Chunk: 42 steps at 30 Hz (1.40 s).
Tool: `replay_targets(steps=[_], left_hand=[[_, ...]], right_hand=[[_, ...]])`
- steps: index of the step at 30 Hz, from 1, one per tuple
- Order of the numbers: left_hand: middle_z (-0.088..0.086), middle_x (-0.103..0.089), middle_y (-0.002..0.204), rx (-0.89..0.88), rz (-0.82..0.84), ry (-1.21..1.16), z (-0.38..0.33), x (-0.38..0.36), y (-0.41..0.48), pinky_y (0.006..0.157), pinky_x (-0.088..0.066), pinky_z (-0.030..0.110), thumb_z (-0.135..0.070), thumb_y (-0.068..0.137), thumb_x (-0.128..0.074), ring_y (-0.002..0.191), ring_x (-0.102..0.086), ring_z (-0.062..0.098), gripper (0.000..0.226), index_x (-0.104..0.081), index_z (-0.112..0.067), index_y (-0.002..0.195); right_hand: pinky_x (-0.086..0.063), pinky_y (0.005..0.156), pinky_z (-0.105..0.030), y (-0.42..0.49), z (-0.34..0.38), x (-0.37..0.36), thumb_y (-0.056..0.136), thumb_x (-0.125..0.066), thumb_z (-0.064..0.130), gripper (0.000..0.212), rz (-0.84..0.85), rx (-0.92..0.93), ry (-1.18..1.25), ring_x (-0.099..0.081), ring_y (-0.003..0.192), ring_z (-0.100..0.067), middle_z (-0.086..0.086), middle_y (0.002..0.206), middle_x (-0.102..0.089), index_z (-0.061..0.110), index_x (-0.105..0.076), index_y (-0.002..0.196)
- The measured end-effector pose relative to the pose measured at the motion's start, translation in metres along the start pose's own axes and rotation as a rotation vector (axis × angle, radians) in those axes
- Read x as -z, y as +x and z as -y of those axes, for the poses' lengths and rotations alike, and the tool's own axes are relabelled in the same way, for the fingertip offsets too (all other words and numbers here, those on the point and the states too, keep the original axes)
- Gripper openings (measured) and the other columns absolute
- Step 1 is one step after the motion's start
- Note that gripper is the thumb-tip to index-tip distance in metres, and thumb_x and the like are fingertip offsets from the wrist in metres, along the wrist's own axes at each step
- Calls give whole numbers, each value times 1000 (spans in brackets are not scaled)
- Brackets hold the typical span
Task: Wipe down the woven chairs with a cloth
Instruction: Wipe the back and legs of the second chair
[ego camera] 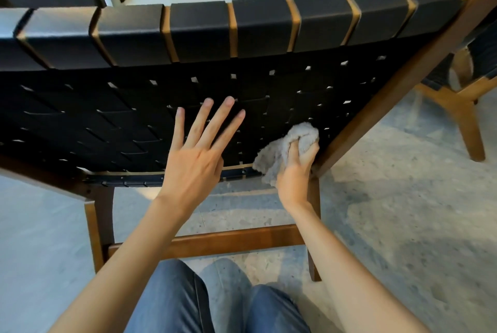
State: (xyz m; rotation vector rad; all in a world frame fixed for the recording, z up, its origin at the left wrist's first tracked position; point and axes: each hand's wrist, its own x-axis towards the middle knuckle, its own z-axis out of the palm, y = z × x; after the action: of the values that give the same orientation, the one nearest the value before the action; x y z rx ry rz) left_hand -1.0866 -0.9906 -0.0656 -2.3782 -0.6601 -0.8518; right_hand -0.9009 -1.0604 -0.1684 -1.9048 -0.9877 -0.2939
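head view, chair: i am behind the woven chair point(107, 117), looking down on the rear of its black strap back; the wooden frame point(376, 96) runs down the right edge.
cloth: the grey cloth point(285, 148) is bunched against the straps at the lower right corner of the back panel, just beside the frame.
right hand: my right hand point(294, 171) has fingers and thumb curled round the wadded cloth; i judge the wad gives a firm pad to press into the weave.
left hand: my left hand point(193, 160) is flat with fingers straight and spread, holding nothing, over the middle of the panel's lower edge. contact with the straps: cannot tell. likely there to brace the back against the wiping push.
progress: straps already wiped: cannot tell.
next chair: a second woven chair point(462, 96) stands off the right edge, apart.
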Motion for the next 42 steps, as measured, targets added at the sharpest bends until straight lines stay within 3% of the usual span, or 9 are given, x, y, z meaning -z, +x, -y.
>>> replay_targets(steps=[7, 12, 17, 22, 27, 31, 33, 36, 42], left_hand=[[3, -5, 160, 0, 33, 9, 2, -1, -5, 118, 7, 50, -5, 82, -62, 146, 11, 22, 88, -14, -23, 153], [7, -2, 159, 27, 38, 0, -2, -2, -8, 116, 6, 54, -7, 81, -63, 146, 14, 25, 90, -11, -24, 153], [11, 3, 157, 130, -68, -55, -4, 1, -6, 114, 8, 55, -6, 84, -60, 144, 21, 27, 87, -8, -23, 152], [14, 1, 157, 149, -79, -71, -4, 4, -4, 114, 8, 57, -7, 87, -57, 143, 21, 27, 81, -12, -22, 152], [12, 3, 157, 129, -61, -46, 4, 2, -5, 113, 8, 59, -8, 87, -57, 143, 22, 28, 81, -12, -23, 153], [11, 4, 157, 118, -37, -38, 8, 2, -5, 113, 8, 57, -10, 87, -58, 143, 22, 28, 82, -11, -25, 153], [11, 4, 158, 114, -27, -34, 9, 2, -6, 113, 8, 58, -10, 87, -57, 143, 22, 28, 82, -12, -25, 153], [10, 5, 158, 111, -28, -32, 9, 2, -6, 113, 7, 59, -9, 87, -57, 143, 23, 28, 81, -13, -25, 153], [11, 6, 157, 99, -11, -35, 8, 3, -7, 113, 6, 60, -9, 87, -57, 142, 24, 29, 81, -12, -27, 153]], right_hand=[[-28, 112, -39, -6, -27, -3, 91, -52, 5, 54, 307, -97, -150, -28, 136, -40, -23, 147, -24, 5, -38, 143], [-49, 93, -35, -8, 9, 51, 89, -55, -4, 37, -90, 104, 80, -52, 105, -29, -21, 121, -43, 10, -48, 122], [-31, 102, -18, 23, 62, 101, 96, -51, 3, 18, -484, 492, 51, -43, 111, -25, -7, 126, -40, 2, -61, 111], [-26, 107, -35, 53, 87, 98, 83, -54, 1, 43, -472, 512, -18, -32, 120, -31, -11, 131, -29, 9, -50, 125], [-19, 113, -17, 62, 73, 74, 96, -50, 13, 23, -434, 519, 26, -34, 118, -30, -8, 130, -32, 10, -64, 115], [-24, 111, -17, 69, 66, 65, 103, -40, 27, 43, -507, 543, -5, -34, 112, -26, -6, 124, -34, -2, -72, 103], [-33, 107, -23, 69, 61, 63, 100, -49, 22, 26, -521, 591, -15, -36, 110, -26, -4, 123, -37, 7, -69, 108], [-40, 101, -36, 49, 41, 54, 90, -62, 13, 32, -235, 445, 49, -36, 116, -19, -1, 127, -38, 29, -55, 117], [-21, 113, -49, 13, -27, 16, 87, -48, -9, 50, 440, 342, -105, -21, 135, -33, -21, 144, -40, 18, -61, 128]])
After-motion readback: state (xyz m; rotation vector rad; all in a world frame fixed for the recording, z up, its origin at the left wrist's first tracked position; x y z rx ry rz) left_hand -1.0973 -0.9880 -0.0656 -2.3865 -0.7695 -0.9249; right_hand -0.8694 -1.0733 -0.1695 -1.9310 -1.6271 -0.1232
